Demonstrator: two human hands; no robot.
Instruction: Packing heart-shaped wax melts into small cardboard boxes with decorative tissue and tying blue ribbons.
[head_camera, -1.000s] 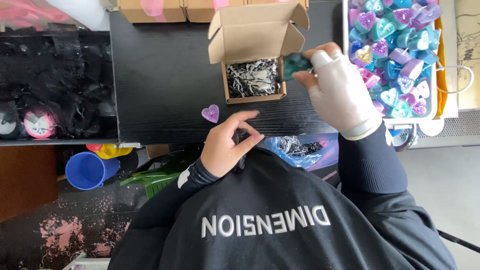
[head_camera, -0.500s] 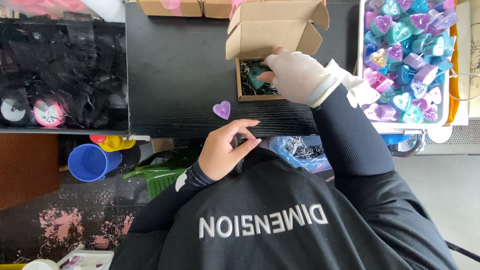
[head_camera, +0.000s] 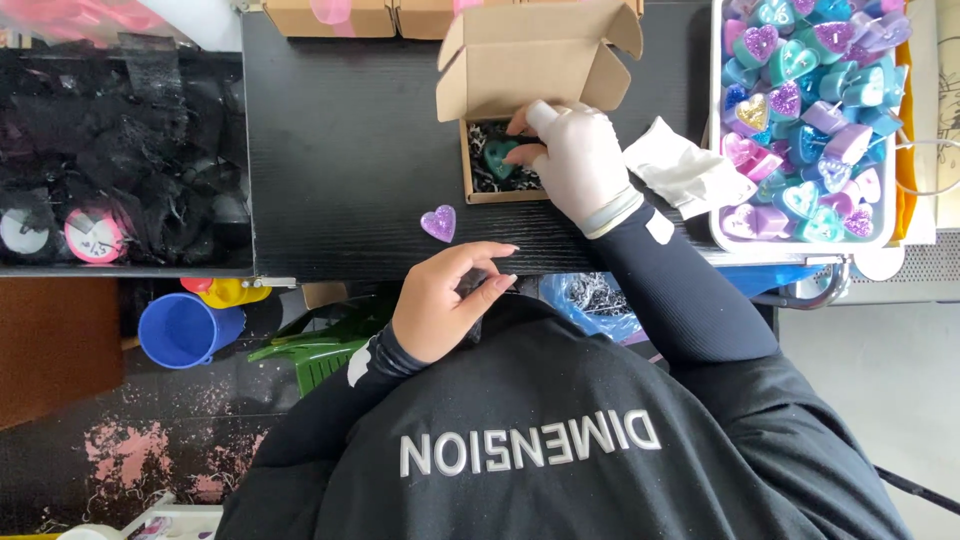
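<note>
Under our right hand (head_camera: 580, 160), which wears a white glove, sits a small open cardboard box (head_camera: 530, 60) on the black counter (head_camera: 350, 130); our fingers (head_camera: 525, 118) close on a teal heart candle (head_camera: 498, 157) that lies inside the box on dark shredded paper; just beside that wrist lies a crumpled white cloth (head_camera: 690, 170), and beyond it a white tray (head_camera: 712, 150) heaped with purple, teal and pink heart candles; our bare left hand (head_camera: 445, 310) hovers at the near edge of the counter, fingers (head_camera: 500, 283) curled with thumb and tips nearly pinched, holding nothing we can make out; a purple glitter heart (head_camera: 438, 222) lies on the counter just beyond those fingertips, apart from them.
</note>
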